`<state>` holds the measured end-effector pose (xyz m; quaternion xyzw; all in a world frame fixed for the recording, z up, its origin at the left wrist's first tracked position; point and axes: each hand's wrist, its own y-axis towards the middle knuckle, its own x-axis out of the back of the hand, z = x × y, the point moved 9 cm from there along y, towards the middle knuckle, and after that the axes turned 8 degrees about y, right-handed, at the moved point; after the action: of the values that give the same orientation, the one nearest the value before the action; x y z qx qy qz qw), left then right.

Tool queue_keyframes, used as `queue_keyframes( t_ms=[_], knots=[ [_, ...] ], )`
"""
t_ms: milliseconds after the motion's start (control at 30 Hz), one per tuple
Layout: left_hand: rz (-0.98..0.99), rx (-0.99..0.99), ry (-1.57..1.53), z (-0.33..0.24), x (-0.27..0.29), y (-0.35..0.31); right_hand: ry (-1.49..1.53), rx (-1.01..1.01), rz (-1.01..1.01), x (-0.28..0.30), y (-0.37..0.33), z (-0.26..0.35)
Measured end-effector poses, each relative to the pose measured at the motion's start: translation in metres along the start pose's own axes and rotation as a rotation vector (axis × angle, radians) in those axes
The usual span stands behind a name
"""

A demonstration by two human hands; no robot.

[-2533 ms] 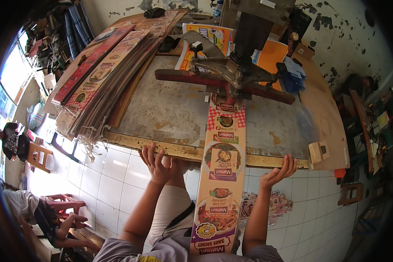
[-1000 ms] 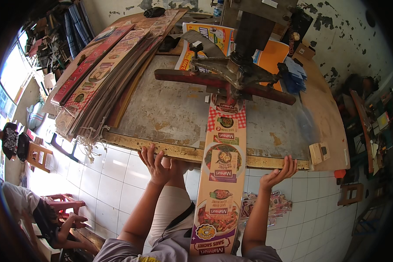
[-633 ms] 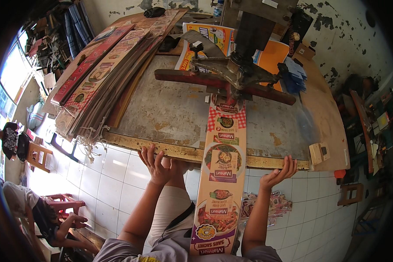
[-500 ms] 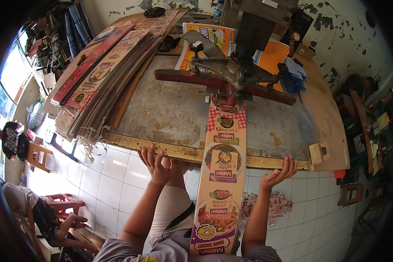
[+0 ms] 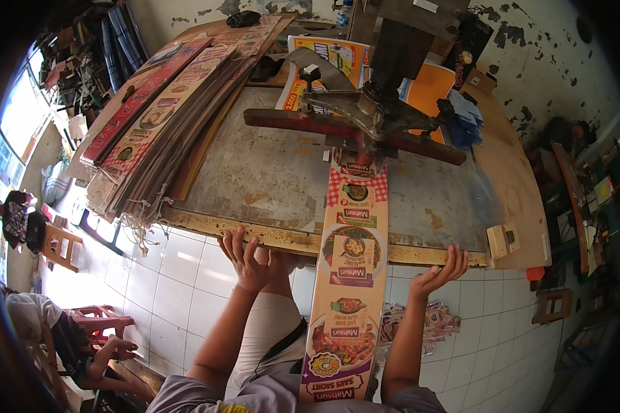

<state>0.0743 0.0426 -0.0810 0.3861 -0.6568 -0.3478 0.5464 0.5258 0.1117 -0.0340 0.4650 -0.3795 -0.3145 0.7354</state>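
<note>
My left hand (image 5: 244, 261) rests against the yellow front edge of a metal-topped work table (image 5: 255, 172), its fingers apart and pointing up. Farther right, my right hand (image 5: 442, 272) touches the same edge with loosely bent fingers and holds nothing. Between them a long printed strip (image 5: 348, 289) with food pictures lies across the tabletop and over the edge down to my lap. Its far end passes under the dark cast-metal foot of a press (image 5: 372, 117), which has a long reddish bar (image 5: 289, 120). What the strip's far end rests on beneath the foot is hidden.
Stacks of long printed strips (image 5: 165, 110) lie on the table's left, with strings hanging off the near end. A small wooden block (image 5: 503, 241) sits at the right corner. Printed sheets (image 5: 337, 51) lie behind the press. A person (image 5: 69, 344) sits at lower left; printed scraps (image 5: 427, 327) cover some floor.
</note>
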Motion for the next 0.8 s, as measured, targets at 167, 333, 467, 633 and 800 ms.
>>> queue_keyframes(
  t_ms=[167,333,467,633,800],
  knots=[
    [0.009,0.008,-0.001,-0.0005,0.0,0.0,0.002,-0.001,0.001,0.0001,0.0004,0.0004],
    [0.005,0.005,0.003,-0.0005,-0.0001,0.0002,-0.002,-0.002,0.008,-0.0001,0.0005,0.0013],
    [0.0,0.004,0.002,0.0002,-0.0005,-0.0002,0.006,0.001,0.007,-0.0002,0.0004,0.0006],
    [-0.003,0.003,0.001,-0.0006,-0.0004,0.0011,0.005,0.001,0.007,0.0001,0.0012,0.0007],
    [-0.002,0.001,0.007,-0.0004,-0.0008,0.0006,-0.007,-0.004,0.006,-0.0005,-0.0006,-0.0007]
  ],
)
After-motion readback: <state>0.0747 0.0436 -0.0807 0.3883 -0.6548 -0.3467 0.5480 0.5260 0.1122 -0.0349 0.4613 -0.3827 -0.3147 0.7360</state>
